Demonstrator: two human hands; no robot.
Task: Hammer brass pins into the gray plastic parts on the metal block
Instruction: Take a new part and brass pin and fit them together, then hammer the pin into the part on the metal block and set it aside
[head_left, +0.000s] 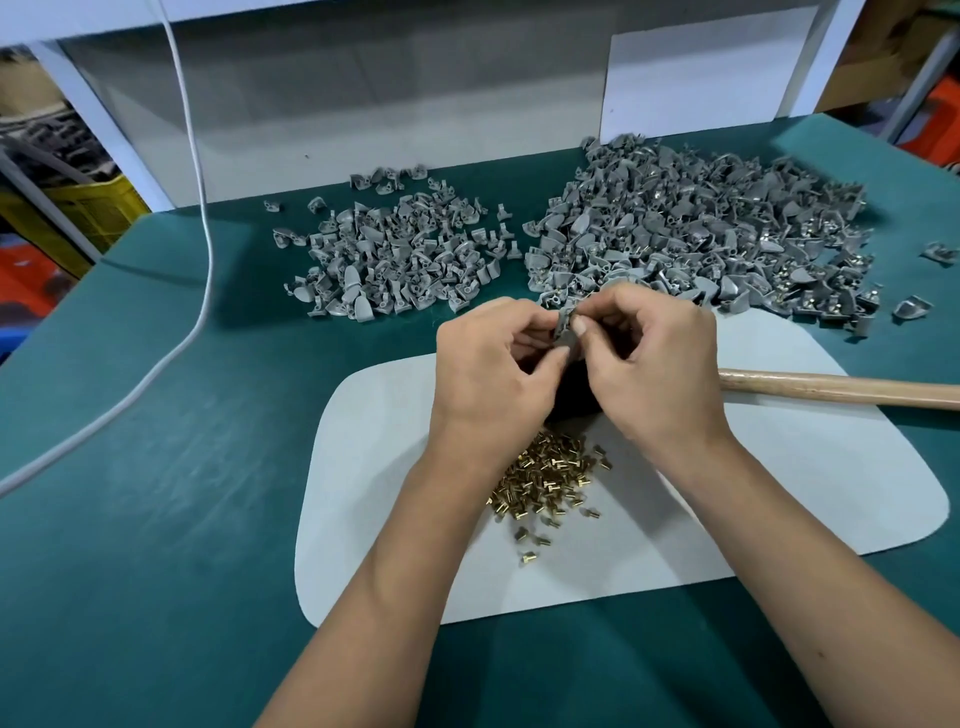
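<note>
A: where's the gray part (567, 332)?

B: pinched between the fingers of both hands, left hand (493, 364) and right hand (649, 364), above the dark block (574, 395). Brass pins (550, 475) piled nearer, hammer handle (841, 387) right.

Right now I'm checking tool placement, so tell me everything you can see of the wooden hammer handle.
The round, pale-brown wooden hammer handle lies flat, running from behind the right hand out past the picture's right edge. Its surface looks smooth and lightly varnished. It rests partly on the white rounded mat and partly on the green table covering. Its head is hidden, and neither hand holds it.
</note>
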